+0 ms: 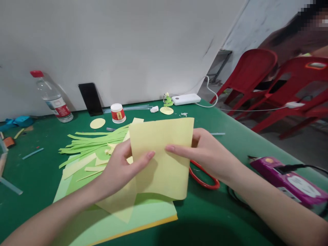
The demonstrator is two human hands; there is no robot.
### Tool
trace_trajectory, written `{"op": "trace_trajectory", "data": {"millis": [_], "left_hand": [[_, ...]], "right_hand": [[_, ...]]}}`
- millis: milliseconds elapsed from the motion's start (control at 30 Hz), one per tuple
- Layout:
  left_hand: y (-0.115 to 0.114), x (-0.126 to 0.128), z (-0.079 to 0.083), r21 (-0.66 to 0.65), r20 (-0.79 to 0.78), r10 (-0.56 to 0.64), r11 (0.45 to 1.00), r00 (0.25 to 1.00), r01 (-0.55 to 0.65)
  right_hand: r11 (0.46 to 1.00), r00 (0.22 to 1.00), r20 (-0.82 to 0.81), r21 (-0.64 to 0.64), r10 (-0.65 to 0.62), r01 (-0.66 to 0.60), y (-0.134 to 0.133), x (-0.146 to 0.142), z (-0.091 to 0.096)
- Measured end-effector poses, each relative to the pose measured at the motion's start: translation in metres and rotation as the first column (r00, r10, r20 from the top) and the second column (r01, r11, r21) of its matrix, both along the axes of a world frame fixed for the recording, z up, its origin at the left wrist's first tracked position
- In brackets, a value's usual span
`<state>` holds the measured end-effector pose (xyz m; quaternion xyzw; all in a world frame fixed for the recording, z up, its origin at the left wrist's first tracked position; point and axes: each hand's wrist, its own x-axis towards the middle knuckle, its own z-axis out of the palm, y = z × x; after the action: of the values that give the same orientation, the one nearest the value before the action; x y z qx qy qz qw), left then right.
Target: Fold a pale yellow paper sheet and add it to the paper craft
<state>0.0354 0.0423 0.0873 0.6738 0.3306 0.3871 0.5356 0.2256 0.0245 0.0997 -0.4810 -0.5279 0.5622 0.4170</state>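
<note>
A pale yellow sheet of paper (164, 177) is held up between my two hands, over a stack of coloured sheets. My left hand (125, 164) grips its left side, thumb on the front and fingers hidden behind. On the right side my right hand (205, 148) pinches it the same way. Below lie light green sheets (153, 212) with a yellow-orange one at the bottom. Several long green paper strips (94, 140) and pale yellow scraps (82, 165) rest on the stack's far left part. Red-handled scissors (205, 184) lie partly hidden beneath my right hand.
Along the wall stand a water bottle (56, 99), a black phone (91, 99) and a paper cup (118, 113). Yellow paper ovals (97, 123) and a white power bank (186, 99) lie nearby. A purple power strip (289, 181) sits at right. Red chairs (248, 71) and a person are beyond.
</note>
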Motion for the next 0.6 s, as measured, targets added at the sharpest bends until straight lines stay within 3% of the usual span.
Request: {"op": "trace_trajectory", "data": {"millis": [133, 233, 400, 600], "left_hand": [[0.003, -0.007, 0.011, 0.257, 0.054, 0.134, 0.956, 0.99, -0.143], [0.002, -0.009, 0.016, 0.372, 0.048, 0.189, 0.908, 0.981, -0.193], [0.0, -0.009, 0.017, 0.437, 0.04, 0.247, 0.867, 0.968, -0.24], [0.0, -0.01, 0.018, 0.455, 0.039, 0.261, 0.855, 0.965, -0.25]], "right_hand": [[1.0, 0.998, 0.06, 0.021, 0.009, -0.011, -0.003, 0.0, -0.001], [0.999, 0.996, 0.086, 0.048, 0.012, -0.016, -0.005, -0.002, -0.001], [0.997, 0.994, 0.11, 0.078, 0.018, -0.026, -0.008, -0.003, 0.0], [0.998, 0.998, 0.055, 0.04, 0.037, -0.039, -0.009, -0.002, -0.001]]}}
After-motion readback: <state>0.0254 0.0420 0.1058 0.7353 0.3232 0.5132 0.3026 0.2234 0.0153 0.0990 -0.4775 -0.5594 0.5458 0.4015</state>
